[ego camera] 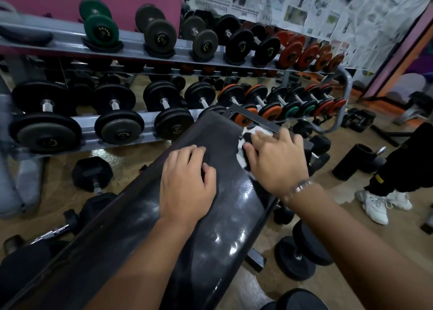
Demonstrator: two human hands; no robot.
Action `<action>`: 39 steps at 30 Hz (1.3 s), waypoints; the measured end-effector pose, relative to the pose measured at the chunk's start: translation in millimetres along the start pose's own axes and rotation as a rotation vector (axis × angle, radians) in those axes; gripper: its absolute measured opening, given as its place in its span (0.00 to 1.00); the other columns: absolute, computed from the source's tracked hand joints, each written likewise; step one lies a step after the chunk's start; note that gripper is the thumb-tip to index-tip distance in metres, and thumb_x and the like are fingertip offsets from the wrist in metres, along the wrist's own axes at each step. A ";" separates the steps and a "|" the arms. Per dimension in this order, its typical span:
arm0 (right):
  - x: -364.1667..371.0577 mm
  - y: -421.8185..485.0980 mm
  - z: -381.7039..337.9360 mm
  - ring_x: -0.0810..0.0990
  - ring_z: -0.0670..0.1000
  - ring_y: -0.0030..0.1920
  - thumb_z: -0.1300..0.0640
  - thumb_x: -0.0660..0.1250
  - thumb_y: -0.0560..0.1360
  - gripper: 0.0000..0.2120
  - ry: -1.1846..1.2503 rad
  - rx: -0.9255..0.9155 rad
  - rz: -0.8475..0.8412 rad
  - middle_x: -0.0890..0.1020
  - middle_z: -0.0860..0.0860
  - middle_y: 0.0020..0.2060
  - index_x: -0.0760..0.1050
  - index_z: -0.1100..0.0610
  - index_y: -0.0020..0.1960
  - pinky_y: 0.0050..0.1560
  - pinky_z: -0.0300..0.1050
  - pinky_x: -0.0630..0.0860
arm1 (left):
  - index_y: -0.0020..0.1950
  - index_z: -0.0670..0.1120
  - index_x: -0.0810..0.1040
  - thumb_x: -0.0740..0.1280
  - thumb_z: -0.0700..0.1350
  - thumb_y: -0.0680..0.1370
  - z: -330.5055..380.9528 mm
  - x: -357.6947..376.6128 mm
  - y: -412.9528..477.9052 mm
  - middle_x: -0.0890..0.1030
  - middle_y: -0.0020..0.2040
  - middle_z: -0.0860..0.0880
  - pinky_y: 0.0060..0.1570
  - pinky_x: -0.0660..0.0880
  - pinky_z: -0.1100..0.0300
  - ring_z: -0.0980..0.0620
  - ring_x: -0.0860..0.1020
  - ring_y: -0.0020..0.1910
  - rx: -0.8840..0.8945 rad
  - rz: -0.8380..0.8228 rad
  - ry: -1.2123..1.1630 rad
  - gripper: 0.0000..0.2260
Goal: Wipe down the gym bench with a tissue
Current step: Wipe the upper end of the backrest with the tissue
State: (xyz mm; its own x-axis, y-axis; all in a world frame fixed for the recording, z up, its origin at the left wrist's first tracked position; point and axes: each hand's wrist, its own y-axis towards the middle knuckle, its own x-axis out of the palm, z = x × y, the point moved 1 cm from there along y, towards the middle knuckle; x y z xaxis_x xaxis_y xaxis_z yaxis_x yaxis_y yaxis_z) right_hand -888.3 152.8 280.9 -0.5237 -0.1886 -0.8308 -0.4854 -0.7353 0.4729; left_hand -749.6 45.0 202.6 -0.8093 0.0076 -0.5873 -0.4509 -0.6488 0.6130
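Dumbbell rack [121, 122], two tiers, fills the view from 9 to 1 o'clock; black, green and orange weights on it. Hex dumbbell [92, 175] on the floor at 9 o'clock, below the rack. Counter [210, 227], i.e. the dark padded gym bench, runs diagonally from 7 o'clock up to 1 o'clock, glossy w/ light reflections. Left hand [187, 183] at centre, palm down and flat on the pad, fingers loosely spread, holding nothing. Right hand [276, 162] just right of it at 1 o'clock, pressed onto the tissue [243, 150], fingers bent over it; bracelet on the wrist. Tissue is white, crumpled, against the counter's right edge near the far end. Another person's white sneakers [379, 204] on the floor at 3 o'clock. Newspaper sheets [316, 7] cover the wall at 1 o'clock.
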 end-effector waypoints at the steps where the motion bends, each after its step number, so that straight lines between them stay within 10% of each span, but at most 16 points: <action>1: -2.5 -13.5 -0.3 0.72 0.55 0.52 0.43 0.50 0.82 0.21 0.000 -0.050 0.033 0.82 0.44 0.55 0.78 0.52 0.57 0.50 0.53 0.63 | 0.65 0.43 0.79 0.61 0.44 0.78 0.1 -0.3 -0.4 0.80 0.61 0.46 0.64 0.72 0.50 0.47 0.75 0.62 0.000 0.000 0.002 0.17; 39: 12.1 38.6 -23.4 0.73 0.57 0.55 0.42 0.51 0.81 0.19 0.055 -0.063 -0.035 0.83 0.49 0.49 0.77 0.50 0.55 0.55 0.55 0.64 | 0.64 0.44 0.79 0.62 0.44 0.77 -1.7 -0.7 -1.0 0.80 0.61 0.47 0.65 0.72 0.49 0.48 0.74 0.63 -0.014 0.005 -0.019 0.16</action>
State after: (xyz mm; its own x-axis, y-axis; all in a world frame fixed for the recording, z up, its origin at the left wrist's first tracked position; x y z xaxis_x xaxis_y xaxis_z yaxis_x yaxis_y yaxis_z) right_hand -897.0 106.9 282.3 -0.4672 -0.1965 -0.8620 -0.4567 -0.7812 0.4256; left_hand -748.0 44.4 201.5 -0.8186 0.0193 -0.5740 -0.4418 -0.6596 0.6080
